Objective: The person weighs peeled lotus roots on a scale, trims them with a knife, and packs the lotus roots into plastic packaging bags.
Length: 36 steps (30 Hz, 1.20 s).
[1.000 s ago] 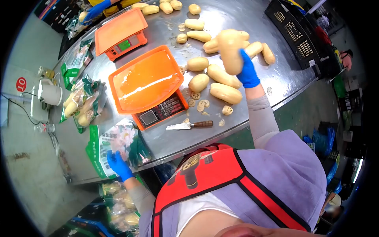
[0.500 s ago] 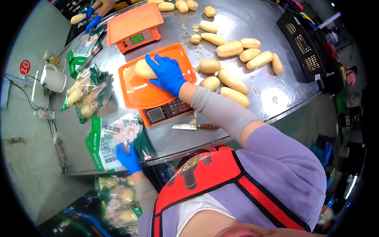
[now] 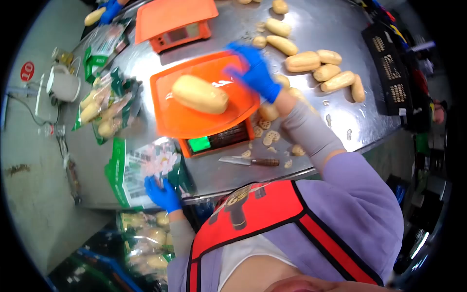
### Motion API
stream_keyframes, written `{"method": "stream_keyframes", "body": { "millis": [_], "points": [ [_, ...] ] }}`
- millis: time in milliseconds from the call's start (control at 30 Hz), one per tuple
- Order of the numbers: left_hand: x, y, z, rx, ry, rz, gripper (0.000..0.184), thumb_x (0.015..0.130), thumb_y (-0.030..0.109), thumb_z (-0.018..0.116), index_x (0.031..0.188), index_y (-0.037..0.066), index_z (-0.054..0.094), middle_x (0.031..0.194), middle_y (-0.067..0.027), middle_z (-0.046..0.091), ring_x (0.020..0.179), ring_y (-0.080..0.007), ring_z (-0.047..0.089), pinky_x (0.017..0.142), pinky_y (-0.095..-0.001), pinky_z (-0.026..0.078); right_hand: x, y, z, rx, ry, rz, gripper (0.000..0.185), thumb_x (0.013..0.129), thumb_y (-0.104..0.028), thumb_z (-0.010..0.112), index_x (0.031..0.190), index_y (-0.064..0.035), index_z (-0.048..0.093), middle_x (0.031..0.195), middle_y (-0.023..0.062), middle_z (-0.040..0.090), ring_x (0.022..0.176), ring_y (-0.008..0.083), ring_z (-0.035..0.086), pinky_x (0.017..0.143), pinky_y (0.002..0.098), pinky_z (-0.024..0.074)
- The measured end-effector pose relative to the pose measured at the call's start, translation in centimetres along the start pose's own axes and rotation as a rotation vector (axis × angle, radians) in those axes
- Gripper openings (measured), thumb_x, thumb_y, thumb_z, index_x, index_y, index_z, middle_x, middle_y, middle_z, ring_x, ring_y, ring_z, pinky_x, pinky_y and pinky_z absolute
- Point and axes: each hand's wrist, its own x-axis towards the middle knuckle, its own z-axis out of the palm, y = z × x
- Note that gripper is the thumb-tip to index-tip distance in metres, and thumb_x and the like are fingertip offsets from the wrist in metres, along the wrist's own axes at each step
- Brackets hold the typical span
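Observation:
A large pale lotus root piece [image 3: 199,94] lies alone on the orange tray [image 3: 168,117] of the nearer scale, whose display glows green. My right hand [image 3: 257,72], blue-gloved and blurred, is over the tray's right edge with its fingers apart and nothing in them. On the left, my left hand [image 3: 163,193], also blue-gloved, rests with spread fingers on the lower part of a flat green-and-white printed bag [image 3: 141,170]. A knife [image 3: 249,161] with a wooden handle lies in front of the scale, beside cut root slices [image 3: 270,137].
More roots [image 3: 302,62] lie on the metal table [image 3: 340,131]. Behind is a second orange scale [image 3: 175,19]; filled bags [image 3: 107,104] and a white jug [image 3: 64,87] are at left. A black crate [image 3: 389,68] stands right. A co-worker's gloved hand [image 3: 111,10] holds a root.
The large root was carried from the right onto the scale tray and let go. My right hand has drawn back to the right. The scale's display has lit green.

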Motion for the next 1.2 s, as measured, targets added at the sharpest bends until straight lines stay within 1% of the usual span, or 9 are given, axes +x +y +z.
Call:
{"method": "stream_keyframes", "body": {
  "millis": [67, 133, 200, 333, 533, 633, 767, 933, 1200],
  "points": [
    [0.4, 0.8, -0.5, -0.003, -0.002, 0.012, 0.038, 0.080, 0.017, 0.061, 0.111, -0.004, 0.055, 0.124, -0.0223, 0.049, 0.115, -0.0380, 0.046, 0.098, -0.0448, 0.035, 2.2, 6.1, -3.8, 0.174, 0.162, 0.200, 0.046, 0.076, -0.016, 0.070, 0.118, -0.0053, 0.055, 0.118, 0.0146, 0.056, 0.105, 0.0312, 0.055, 0.093, 0.0362, 0.0431],
    [0.4, 0.7, -0.4, 0.003, -0.005, 0.009, 0.040, 0.079, 0.017, 0.062, 0.113, -0.003, 0.054, 0.124, -0.0223, 0.049, 0.115, -0.0382, 0.046, 0.099, -0.0455, 0.035, 2.1, 15.4, -7.9, -0.666, 0.135, 0.196, 0.059, 0.071, -0.037, 0.071, 0.120, -0.0078, 0.054, 0.118, 0.0176, 0.055, 0.105, 0.0354, 0.055, 0.091, 0.0413, 0.0445],
    [0.2, 0.4, -0.2, 0.020, -0.006, 0.001, 0.040, 0.079, 0.017, 0.062, 0.113, -0.002, 0.054, 0.125, -0.0224, 0.049, 0.115, -0.0384, 0.046, 0.099, -0.0459, 0.035, 2.4, 16.7, -10.6, -0.947, -0.237, 0.623, 0.074, 0.072, -0.045, 0.067, 0.134, -0.0172, 0.038, 0.126, 0.0175, 0.050, 0.110, 0.0354, 0.053, 0.091, 0.0433, 0.0444],
    [0.3, 0.6, -0.2, 0.018, -0.009, -0.011, 0.042, 0.076, 0.016, 0.063, 0.113, -0.002, 0.054, 0.125, -0.0224, 0.049, 0.115, -0.0391, 0.046, 0.099, -0.0464, 0.034, 1.5, 19.9, -12.2, -0.838, -0.482, 0.686, 0.076, 0.073, -0.043, 0.066, 0.138, -0.0179, 0.033, 0.124, 0.0195, 0.053, 0.111, 0.0333, 0.054, 0.091, 0.0412, 0.0442],
    [0.2, 0.4, -0.1, -0.005, 0.013, -0.001, 0.044, 0.073, 0.013, 0.064, 0.113, -0.001, 0.054, 0.124, -0.0227, 0.050, 0.115, -0.0391, 0.046, 0.099, -0.0459, 0.035, -0.2, 15.9, -10.8, -0.468, 0.051, 0.527, 0.081, 0.072, -0.051, 0.069, 0.131, -0.0024, 0.043, 0.118, 0.0220, 0.057, 0.108, 0.0352, 0.055, 0.089, 0.0394, 0.0444],
    [0.2, 0.4, 0.0, -0.020, 0.015, -0.013, 0.044, 0.072, 0.013, 0.065, 0.113, -0.001, 0.054, 0.124, -0.0226, 0.050, 0.115, -0.0389, 0.047, 0.099, -0.0455, 0.035, -0.1, 6.1, -7.9, 0.059, 0.054, 0.464, 0.073, 0.072, -0.041, 0.074, 0.128, -0.0031, 0.048, 0.112, 0.0178, 0.061, 0.101, 0.0248, 0.060, 0.087, 0.0331, 0.0466],
    [0.1, 0.0, 0.2, -0.003, 0.036, 0.024, 0.043, 0.072, 0.013, 0.066, 0.111, -0.001, 0.055, 0.123, -0.0230, 0.050, 0.114, -0.0386, 0.047, 0.098, -0.0454, 0.036, -1.0, -0.7, -3.4, 0.075, -0.147, 0.385, 0.067, 0.076, -0.032, 0.073, 0.130, -0.0023, 0.046, 0.114, 0.0142, 0.060, 0.105, 0.0187, 0.057, 0.090, 0.0312, 0.0447],
    [0.6, 0.2, -0.5, 0.020, -0.017, 0.058, 0.046, 0.077, 0.025, 0.067, 0.113, 0.000, 0.054, 0.125, -0.0224, 0.048, 0.114, -0.0390, 0.047, 0.097, -0.0450, 0.036, -1.3, -3.4, -0.1, -0.296, -0.272, 0.237, 0.066, 0.077, -0.041, 0.069, 0.128, -0.0061, 0.049, 0.113, 0.0190, 0.060, 0.103, 0.0307, 0.059, 0.088, 0.0368, 0.0452],
    [0.1, -0.2, -3.7, -0.031, -0.154, 0.111, 0.062, 0.071, 0.033, 0.075, 0.118, 0.001, 0.051, 0.127, -0.0216, 0.047, 0.115, -0.0389, 0.045, 0.097, -0.0438, 0.037, -3.7, -2.6, -3.7, 0.187, 0.113, 0.351, 0.034, 0.091, -0.020, 0.056, 0.119, -0.0004, 0.056, 0.102, 0.0104, 0.064, 0.093, 0.0143, 0.058, 0.082, 0.0273, 0.0455]
  ]
}}
